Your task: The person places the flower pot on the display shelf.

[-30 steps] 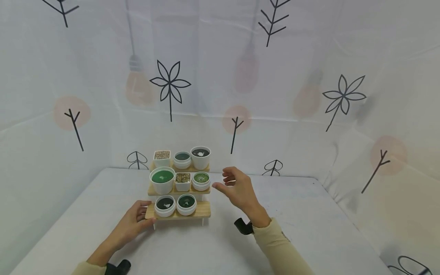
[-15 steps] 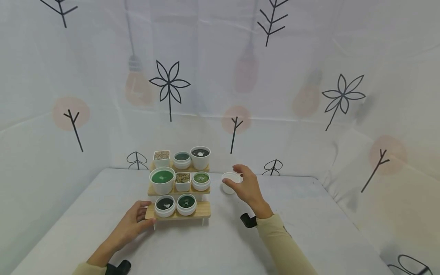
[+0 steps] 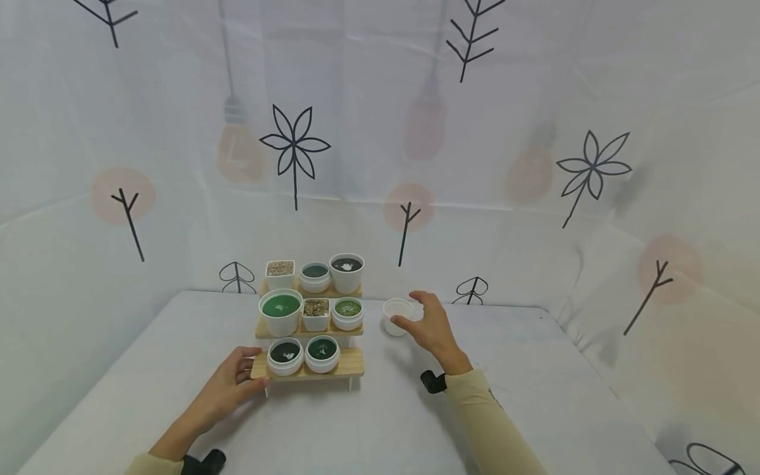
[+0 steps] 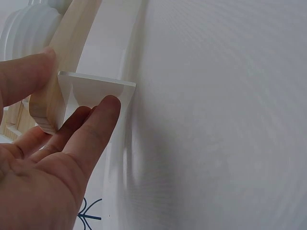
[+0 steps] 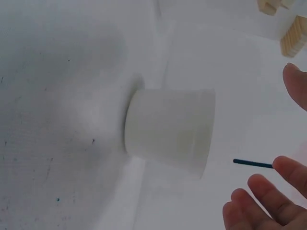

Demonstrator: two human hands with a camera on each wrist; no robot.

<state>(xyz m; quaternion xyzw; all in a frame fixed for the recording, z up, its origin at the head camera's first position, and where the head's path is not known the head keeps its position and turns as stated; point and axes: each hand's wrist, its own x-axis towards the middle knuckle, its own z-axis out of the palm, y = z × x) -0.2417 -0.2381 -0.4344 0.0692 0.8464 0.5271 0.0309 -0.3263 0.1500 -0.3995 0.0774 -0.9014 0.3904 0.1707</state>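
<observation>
A wooden three-tier stand (image 3: 353,361) holds small white pots with coloured tops. At the left end of its lowest step, my left hand (image 3: 222,386) grips the board (image 4: 48,105), thumb on the upper face and fingers underneath, near a clear leg (image 4: 96,86). To the right of the stand, a white cup (image 3: 393,323) stands upright on the table, its inside pale. My right hand (image 3: 433,330) is beside this cup, thumb and fingers spread and holding nothing. In the right wrist view, the fingers are apart from the cup (image 5: 170,129), beyond its rim.
Two round pots, one dark-topped (image 3: 285,356), sit on the lowest step. The middle step bears a large green-topped pot (image 3: 282,310), a square one and a round one. Three more stand on top. A patterned white cloth (image 3: 356,132) hangs behind the white table (image 3: 534,396).
My right hand has moved right, away from the stand. The white cup now shows beside it, not discernible in the earliest frame. My left hand stays on the step.
</observation>
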